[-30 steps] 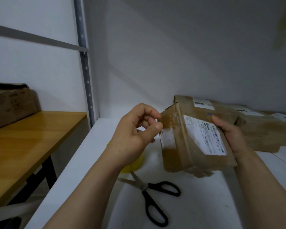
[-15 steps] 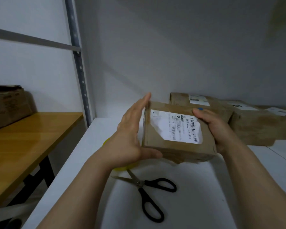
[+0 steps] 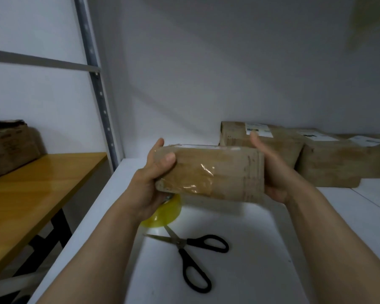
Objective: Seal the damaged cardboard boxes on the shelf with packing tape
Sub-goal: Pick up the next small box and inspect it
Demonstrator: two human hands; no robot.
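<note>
A worn brown cardboard box (image 3: 224, 172) is held in the air above the white shelf (image 3: 250, 249), its taped side facing me. My left hand (image 3: 154, 174) grips its left end, thumb curled over the front. My right hand (image 3: 272, 172) holds the right end with fingers along the side. A yellow roll of packing tape (image 3: 162, 213) lies on the shelf, partly hidden under my left wrist. Black-handled scissors (image 3: 191, 255) lie open just in front of the roll.
More brown boxes with white labels (image 3: 329, 159) stand against the back wall at right. A wooden table (image 3: 31, 189) sits at left with a dark box (image 3: 7, 148) on it. A metal shelf upright (image 3: 97, 88) rises between them.
The box has been turned: its labelled face now points up and back, and the taped side faces me. My left hand went from pinching at the corner to gripping the box's end.
</note>
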